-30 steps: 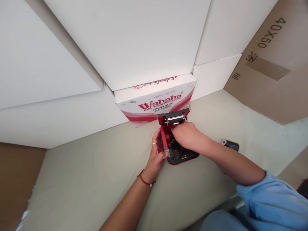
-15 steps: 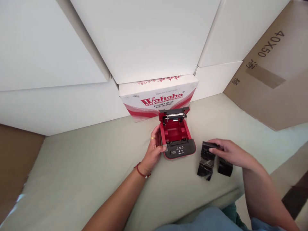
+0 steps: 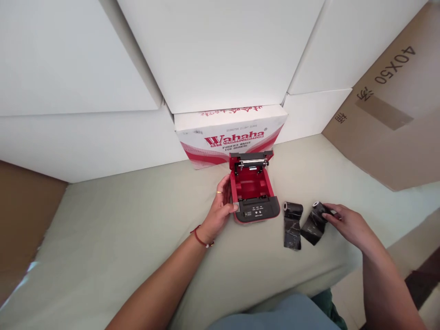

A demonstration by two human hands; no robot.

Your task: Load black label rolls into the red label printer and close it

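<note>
A red and black label printer (image 3: 256,188) stands on the cloth-covered surface with its lid raised and its red bay showing bare. Around its left front corner my left hand (image 3: 220,208) is closed, thumb on top and fingers along the side. To the right of the printer lie two rolls of glossy black film with white cores, each with a loose tail toward me. The left roll (image 3: 292,224) is untouched. My right hand (image 3: 345,222) pinches the right end of the other roll (image 3: 316,222), whose tail slants down to the left.
Behind the printer is a white and red water carton (image 3: 233,137), in front of stacked white boxes (image 3: 223,55). A brown cardboard box (image 3: 388,114) closes off the right side, and brown cardboard (image 3: 30,211) stands at the left. Pale green cloth (image 3: 137,220) covers the surface.
My right hand has let go of the left roll, which now lies beside the printer, and moved right onto the other roll. The left hand stays on the printer.
</note>
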